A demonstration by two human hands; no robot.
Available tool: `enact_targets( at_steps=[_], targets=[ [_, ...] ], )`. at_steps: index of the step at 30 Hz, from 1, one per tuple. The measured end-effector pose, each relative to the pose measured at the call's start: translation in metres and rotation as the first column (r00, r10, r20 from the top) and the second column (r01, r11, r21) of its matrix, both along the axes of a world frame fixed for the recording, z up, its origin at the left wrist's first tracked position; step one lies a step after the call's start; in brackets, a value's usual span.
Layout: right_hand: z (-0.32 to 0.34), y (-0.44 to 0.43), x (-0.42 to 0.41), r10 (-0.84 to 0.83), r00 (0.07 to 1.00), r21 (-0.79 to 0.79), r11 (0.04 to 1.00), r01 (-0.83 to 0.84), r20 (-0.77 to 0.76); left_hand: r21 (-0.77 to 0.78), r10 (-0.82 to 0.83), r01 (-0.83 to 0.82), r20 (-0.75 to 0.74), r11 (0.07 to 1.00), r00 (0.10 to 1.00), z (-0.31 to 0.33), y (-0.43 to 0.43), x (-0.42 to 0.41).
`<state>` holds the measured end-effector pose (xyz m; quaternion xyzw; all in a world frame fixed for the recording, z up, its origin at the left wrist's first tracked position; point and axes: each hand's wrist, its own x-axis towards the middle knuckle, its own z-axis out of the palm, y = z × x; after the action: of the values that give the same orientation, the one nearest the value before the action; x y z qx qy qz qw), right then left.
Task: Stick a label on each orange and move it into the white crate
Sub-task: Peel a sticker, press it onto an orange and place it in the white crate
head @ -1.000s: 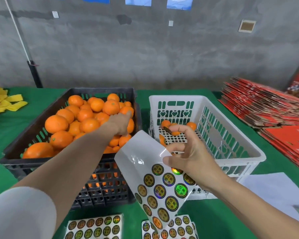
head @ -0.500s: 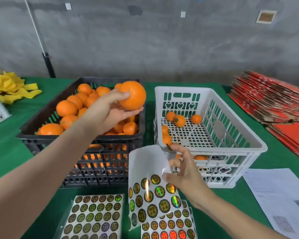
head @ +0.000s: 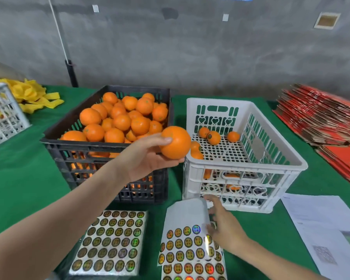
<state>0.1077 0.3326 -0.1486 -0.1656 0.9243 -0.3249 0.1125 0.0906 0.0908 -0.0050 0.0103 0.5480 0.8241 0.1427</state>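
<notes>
Standing by the green counter (head: 18, 168): the left hand (head: 148, 156) has thumb and fingers wrapped round one orange (head: 175, 143), held in the air between the black crate (head: 55, 141) piled with fruit and the near left corner of the white crate (head: 245, 102). A labelled orange (head: 213, 137) sits inside the white one with a few others. The right hand (head: 222, 225) is low, at the right edge of a sticker sheet (head: 182, 215) that curls upward. It's too blurry to say whether it's actually pinching it.
</notes>
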Motion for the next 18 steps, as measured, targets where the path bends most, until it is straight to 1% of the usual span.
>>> enact_targets(
  at_steps=[1, 2, 3, 4, 5, 6, 8, 10, 14, 16, 18],
  targets=[
    [0.010, 0.001, 0.000, -0.009, 0.997, 0.014, 1.000, 0.010, -0.071, 0.026, -0.007, 0.007, 0.010, 1.000, 1.000, -0.002, 0.003, 0.003],
    [0.022, 0.002, 0.000, -0.016, 0.987, -0.038, 0.999, 0.010, -0.158, 0.047, -0.014, 0.013, 0.021, 0.999, 1.000, -0.003, 0.006, 0.005],
    [0.036, 0.001, -0.001, -0.034, 0.970, -0.152, 0.988, -0.003, -0.241, 0.066, -0.020, 0.017, 0.033, 0.998, 0.999, -0.004, 0.008, 0.007],
    [0.053, -0.001, -0.001, -0.074, 0.950, -0.292, 0.956, -0.019, -0.303, 0.080, -0.019, 0.016, 0.045, 0.997, 0.999, -0.005, 0.011, 0.009],
    [0.072, -0.003, -0.001, -0.121, 0.935, -0.428, 0.903, -0.035, -0.332, 0.088, -0.015, 0.010, 0.057, 0.996, 0.998, -0.005, 0.014, 0.011],
    [0.090, -0.006, -0.001, -0.156, 0.932, -0.540, 0.840, -0.049, -0.327, 0.086, -0.003, -0.003, 0.067, 0.996, 0.998, -0.004, 0.017, 0.012],
    [0.124, -0.012, -0.001, -0.160, 0.949, -0.692, 0.718, -0.078, -0.272, 0.070, 0.024, -0.030, 0.084, 0.997, 0.996, -0.004, 0.024, 0.014],
    [0.146, -0.018, -0.001, -0.095, 0.977, -0.762, 0.642, -0.087, -0.192, 0.053, 0.026, -0.031, 0.108, 0.998, 0.994, -0.004, 0.031, 0.016],
    [0.159, -0.026, -0.002, 0.029, 1.000, -0.811, 0.585, -0.007, 0.012, 0.039, -0.027, 0.019, 0.218, 0.999, 0.976, -0.006, 0.040, 0.016],
    [0.160, -0.026, -0.004, 0.038, 0.997, -0.818, 0.574, 0.037, 0.072, 0.055, -0.048, 0.033, 0.302, 0.998, 0.952, -0.007, 0.041, 0.017],
    [0.160, -0.026, -0.004, 0.033, 0.995, -0.807, 0.587, 0.061, 0.099, 0.071, -0.063, 0.039, 0.362, 0.997, 0.930, -0.008, 0.042, 0.017]
  ],
)
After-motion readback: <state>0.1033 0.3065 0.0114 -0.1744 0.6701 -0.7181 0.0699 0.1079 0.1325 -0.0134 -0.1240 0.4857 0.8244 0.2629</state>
